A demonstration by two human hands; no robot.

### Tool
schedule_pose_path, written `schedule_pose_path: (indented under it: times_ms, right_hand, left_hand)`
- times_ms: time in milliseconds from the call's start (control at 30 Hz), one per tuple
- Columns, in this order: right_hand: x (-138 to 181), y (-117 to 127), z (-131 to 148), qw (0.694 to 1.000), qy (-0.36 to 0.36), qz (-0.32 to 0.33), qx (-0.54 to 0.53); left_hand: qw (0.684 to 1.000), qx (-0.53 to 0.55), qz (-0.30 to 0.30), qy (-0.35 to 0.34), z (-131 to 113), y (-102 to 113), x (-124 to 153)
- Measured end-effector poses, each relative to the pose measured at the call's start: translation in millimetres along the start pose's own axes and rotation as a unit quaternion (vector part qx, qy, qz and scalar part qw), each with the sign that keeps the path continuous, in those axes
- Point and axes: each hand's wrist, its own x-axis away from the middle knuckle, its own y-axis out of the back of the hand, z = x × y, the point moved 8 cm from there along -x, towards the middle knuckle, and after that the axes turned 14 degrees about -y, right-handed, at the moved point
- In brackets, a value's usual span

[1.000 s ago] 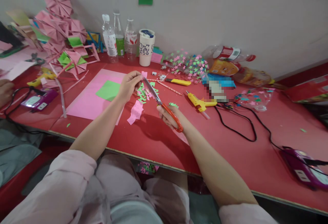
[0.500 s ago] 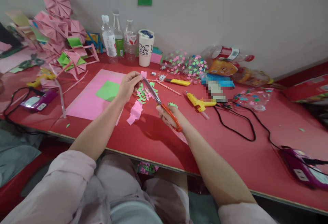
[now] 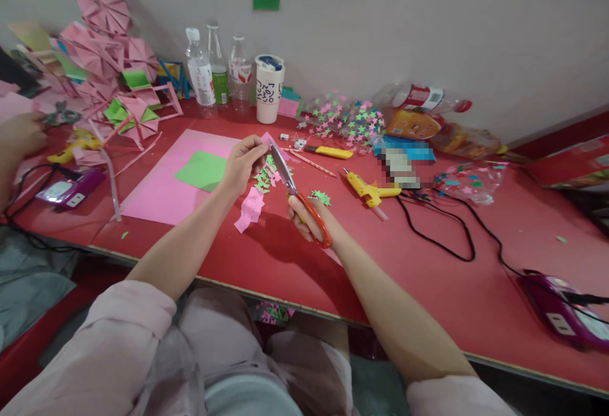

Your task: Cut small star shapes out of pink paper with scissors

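Note:
My right hand (image 3: 307, 216) grips orange-handled scissors (image 3: 299, 196), blades pointing up and away toward my left hand. My left hand (image 3: 243, 162) pinches a small pink paper piece (image 3: 266, 139) at the blade tips. Below the hands lie small green and pink cut-out shapes (image 3: 264, 178) and a pink paper scrap (image 3: 250, 208) on the red table (image 3: 295, 264). A green cut-out (image 3: 321, 198) lies just right of my right hand.
A pink sheet (image 3: 162, 188) with a green square (image 3: 202, 170) lies left. Bottles (image 3: 202, 77), a white cup (image 3: 269, 89), a yellow knife (image 3: 332, 152), a yellow glue gun (image 3: 368, 191) with black cable (image 3: 442, 245), purple devices (image 3: 561, 314) (image 3: 71, 188), paper crafts (image 3: 109, 61). Another person's hand (image 3: 19, 137) is at far left.
The scissors have tilted more upright and shifted slightly left, with the pink piece now at the blade tips. Another person's hand has come into view at the far left.

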Motion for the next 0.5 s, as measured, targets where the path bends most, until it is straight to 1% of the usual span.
schedule_pose_path:
  times_ms: [133,333,500]
  right_hand:
    - [2,-4,0,1.0,0.01,-0.012,-0.009]
    - [2,-5,-1,1.0,0.012,-0.023,-0.007]
    - [1,-2,-3,0.999,-0.006,-0.052,0.002]
  left_hand:
    - [1.0,0.025,-0.011,0.002,2,-3,3]
    - [0.999,0.053,-0.01,0.003,9,-5,4]
    - [0.998,0.062,-0.011,0.007,10,-6,4]
